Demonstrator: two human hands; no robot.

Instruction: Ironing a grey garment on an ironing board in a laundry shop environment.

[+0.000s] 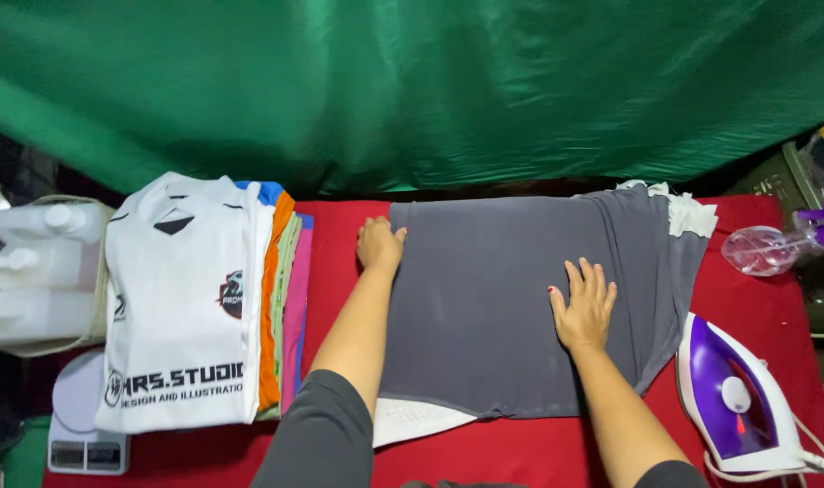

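Flat, both hands (grey garment (493,298))

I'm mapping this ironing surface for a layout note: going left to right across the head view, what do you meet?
White plastic bottles → stack of folded shirts → left hand → grey garment → right hand → purple and white iron → clear spray bottle.

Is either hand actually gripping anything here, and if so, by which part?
Nothing is gripped. The left hand rests at the grey shirt's left edge; the right hand lies flat, fingers spread, on its middle.
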